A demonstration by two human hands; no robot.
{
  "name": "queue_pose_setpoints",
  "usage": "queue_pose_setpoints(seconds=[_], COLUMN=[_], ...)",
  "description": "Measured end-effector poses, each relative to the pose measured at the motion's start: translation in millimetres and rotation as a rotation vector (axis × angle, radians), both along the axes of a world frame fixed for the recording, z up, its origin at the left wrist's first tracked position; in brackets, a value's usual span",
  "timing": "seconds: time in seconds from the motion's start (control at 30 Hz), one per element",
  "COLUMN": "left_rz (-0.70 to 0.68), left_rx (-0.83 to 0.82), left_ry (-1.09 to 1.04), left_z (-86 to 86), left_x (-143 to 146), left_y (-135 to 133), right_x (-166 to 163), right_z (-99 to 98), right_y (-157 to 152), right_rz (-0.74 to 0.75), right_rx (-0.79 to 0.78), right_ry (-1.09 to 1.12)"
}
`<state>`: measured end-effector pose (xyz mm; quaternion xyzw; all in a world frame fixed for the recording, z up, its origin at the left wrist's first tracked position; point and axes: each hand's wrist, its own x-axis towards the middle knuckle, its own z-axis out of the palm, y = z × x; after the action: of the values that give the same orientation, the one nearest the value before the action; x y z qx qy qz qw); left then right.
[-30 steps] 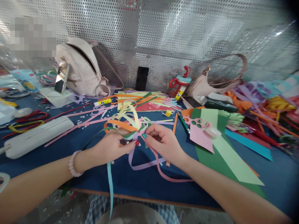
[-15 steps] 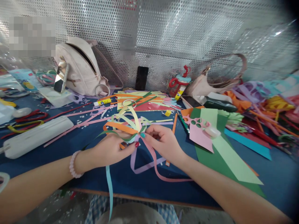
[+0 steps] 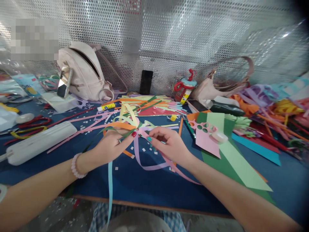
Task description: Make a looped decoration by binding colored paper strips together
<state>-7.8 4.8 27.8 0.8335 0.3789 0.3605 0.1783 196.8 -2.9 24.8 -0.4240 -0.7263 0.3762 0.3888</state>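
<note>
Paper strips in both hands above blue tabletop

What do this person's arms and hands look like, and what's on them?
Both hands are bare, and no sleeves show on the forearms. The left hand has a red thumbnail and a pale pink beaded bracelet at its wrist. The right hand has a teal thumbnail.

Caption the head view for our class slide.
Left hand and right hand hold colourful paper strips over a blue table.
</note>
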Motion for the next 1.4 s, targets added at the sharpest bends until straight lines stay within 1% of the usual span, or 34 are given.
queue_pose_setpoints(seconds=[0.13,0.37,0.43,0.5,0.6,0.7,0.8,0.9,0.97,1.03,1.1,1.17,1.23,1.27,1.33,1.37,1.4], left_rz=[0.01,0.061,0.073,0.057,0.04,0.042,0.011,-0.015,-0.026,-0.024,-0.035,-0.054,-0.057,-0.051,-0.042,-0.037,-0.034], left_rx=[0.005,0.022,-0.01,-0.034,-0.085,-0.239,-0.397,-0.51,-0.549,-0.553,-0.561,-0.594,-0.642,-0.661,-0.679,-0.684,-0.687], left_ry=[0.057,0.147,0.142,0.102,-0.007,-0.147,-0.272,-0.482,-0.678,-0.842,-0.943,-0.988,-1.0,-1.002,-1.007,-1.008,-1.005], left_z=[1.4,-0.8,-1.2,-0.1,3.5,5.9,4.0,-0.3,-1.7,-0.7,1.7,4.0,5.0,4.9,4.1,3.4,2.6], left_x=[-2,-5,-6,-5,-2,0,-2,-5,-7,-8,-10,-11,-11,-11,-11,-10,-10], left_y=[1,0,0,1,1,2,6,14,20,25,29,31,32,32,33,33,34], right_x=[2,1,1,1,0,-1,-1,3,7,12,18,25,33,37,44,46,48], right_z=[-1.6,-4.1,-3.8,-3.5,-2.6,-0.6,1.3,0.7,-0.4,-0.8,-0.3,-0.1,-1.2,-2.3,-4.9,-6.0,-6.8], right_y=[2,1,0,0,-2,-3,-3,1,6,12,19,26,35,39,46,48,49], right_rz=[0.005,-0.001,-0.003,0.004,0.01,0.005,0.045,0.096,0.1,0.079,0.039,-0.02,-0.1,-0.158,-0.281,-0.319,-0.323], right_rx=[-0.014,0.04,0.052,0.059,0.053,0.045,0.019,-0.01,-0.029,-0.042,-0.035,-0.015,0.027,0.08,0.266,0.374,0.459], right_ry=[0.037,0.026,0.032,0.029,0.01,-0.006,-0.035,-0.06,-0.032,0.009,0.013,-0.022,-0.104,-0.163,-0.313,-0.392,-0.467])
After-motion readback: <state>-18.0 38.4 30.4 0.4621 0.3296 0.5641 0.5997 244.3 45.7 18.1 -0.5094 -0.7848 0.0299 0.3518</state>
